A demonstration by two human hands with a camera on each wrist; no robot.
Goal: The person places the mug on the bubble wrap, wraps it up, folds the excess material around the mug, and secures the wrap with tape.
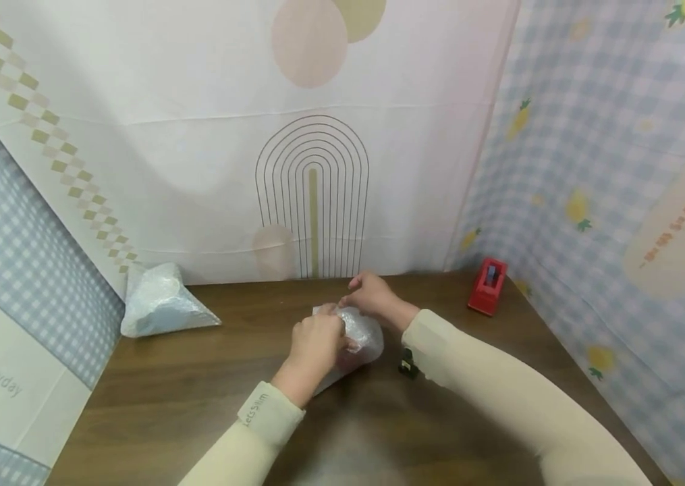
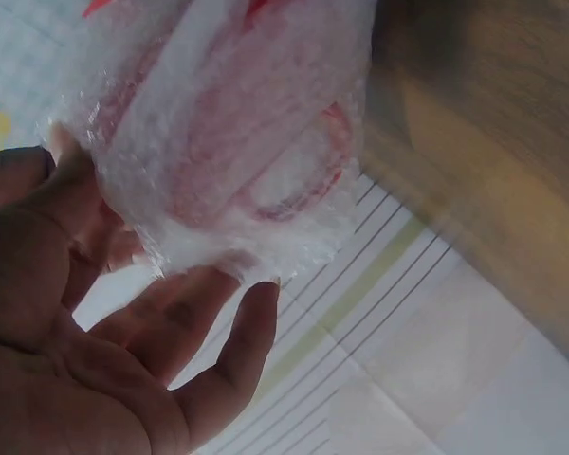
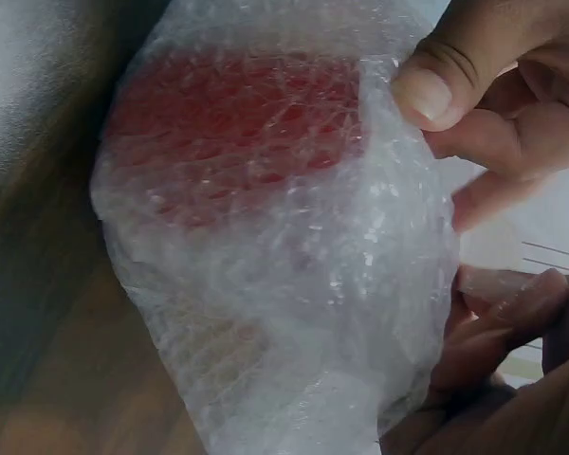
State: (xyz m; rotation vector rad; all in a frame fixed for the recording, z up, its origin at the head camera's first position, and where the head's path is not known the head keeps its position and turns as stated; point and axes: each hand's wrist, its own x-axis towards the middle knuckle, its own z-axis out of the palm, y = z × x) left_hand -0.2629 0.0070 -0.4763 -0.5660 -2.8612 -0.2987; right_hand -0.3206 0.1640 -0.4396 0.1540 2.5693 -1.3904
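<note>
A bubble-wrapped bundle (image 1: pixel 366 332) stands on the wooden desk between both hands. Through the wrap a red patch (image 3: pixel 247 123) shows, and a pinkish ring-shaped part (image 2: pixel 303 175) appears in the left wrist view; what kind of thing is inside stays unclear. My left hand (image 1: pixel 316 341) grips the bundle's near left side, its thumb pressing the wrap. At the far edge of the bundle, my right hand (image 1: pixel 375 297) pinches the wrap with its fingertips. A thin clear strip (image 3: pixel 517 301) lies by the right fingers. Under the bundle a pale flat sheet (image 1: pixel 333 379) partly shows.
Another bubble-wrap package (image 1: pixel 166 304) leans at the back left of the desk (image 1: pixel 208 405). A red tape dispenser (image 1: pixel 488 287) stands at the back right. Just below the right cuff is a small dark object (image 1: pixel 407 363). Fabric curtains (image 1: pixel 208 169) enclose the back and sides.
</note>
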